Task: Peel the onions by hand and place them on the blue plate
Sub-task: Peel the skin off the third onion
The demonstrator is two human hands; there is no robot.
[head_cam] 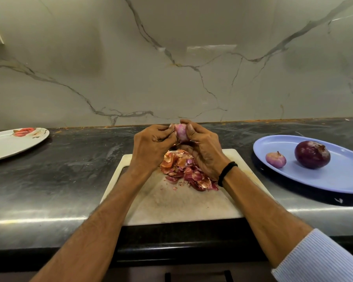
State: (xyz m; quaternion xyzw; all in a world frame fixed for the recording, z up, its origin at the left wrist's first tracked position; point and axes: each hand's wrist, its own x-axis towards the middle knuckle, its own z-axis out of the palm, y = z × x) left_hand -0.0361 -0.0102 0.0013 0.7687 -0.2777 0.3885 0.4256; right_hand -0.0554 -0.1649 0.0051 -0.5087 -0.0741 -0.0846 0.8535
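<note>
Both hands meet above the far edge of the board. The right hand [204, 151] is curled round a pink onion [180, 132], thumb over its top, steadying it. The left hand [151, 147] has its fingertips drawn together against the onion's left side, seemingly pinching a bit of skin to strip it. Neither hand is spread wide.

The dark worktop [69, 169] carries a white cutting board [171, 200] right under the work, probably so the falling skins stay together. The blue plate [334, 180] lies to the right, within easy reach for dropping off finished onions. A flowered plate [8, 143] sits well apart on the left. A heap of papery peels [188, 171] lies below the hands. On the blue plate rest a large purple onion [312, 154] and, beside it, a small pale onion [275, 159].
</note>
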